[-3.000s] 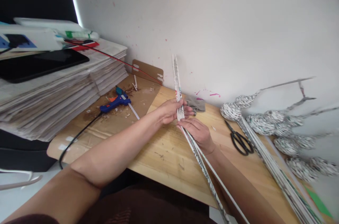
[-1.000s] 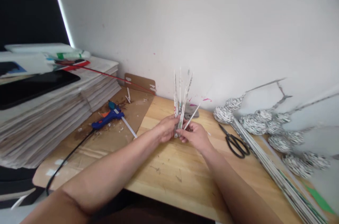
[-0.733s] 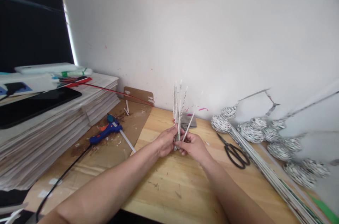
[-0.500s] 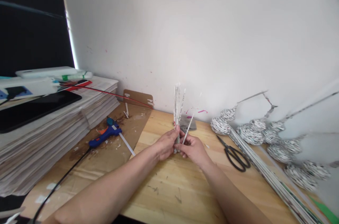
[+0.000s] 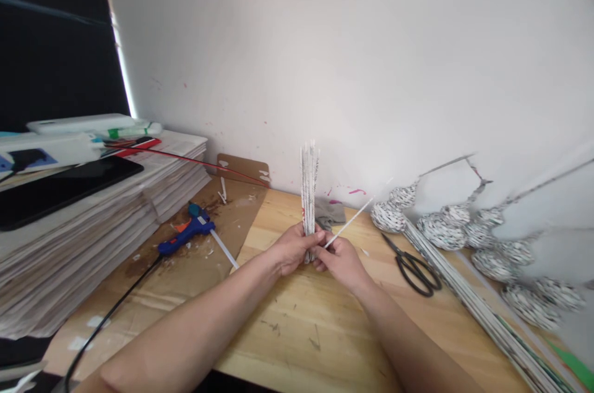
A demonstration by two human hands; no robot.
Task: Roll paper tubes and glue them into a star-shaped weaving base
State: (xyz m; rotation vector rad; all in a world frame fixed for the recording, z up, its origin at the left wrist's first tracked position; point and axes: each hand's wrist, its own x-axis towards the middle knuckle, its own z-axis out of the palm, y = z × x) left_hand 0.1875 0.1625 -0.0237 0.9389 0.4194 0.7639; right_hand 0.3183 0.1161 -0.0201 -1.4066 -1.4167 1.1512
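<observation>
Near the middle of the wooden board, my left hand (image 5: 296, 249) is closed around an upright bundle of rolled newspaper sticks (image 5: 308, 189). Close beside it, my right hand (image 5: 341, 258) pinches a single thin paper strip (image 5: 351, 221), which slants up to the right and away from the bundle. The fingers of both hands meet at the bundle's lower end, where its foot shows just beneath them. A grey cloth (image 5: 330, 213) lies behind the hands, against the wall.
Black-handled scissors (image 5: 416, 272) lie right of my hands. Beyond them are long paper rolls (image 5: 464, 294) and several woven paper gourd shapes (image 5: 440, 231). At left, a blue glue gun (image 5: 185, 236) rests on cardboard (image 5: 153, 294) beside a tall paper stack (image 5: 111, 226).
The thin paper strip in my right hand has swung outward and lower to the right. A stick that leaned away from the bundle now stands close against it.
</observation>
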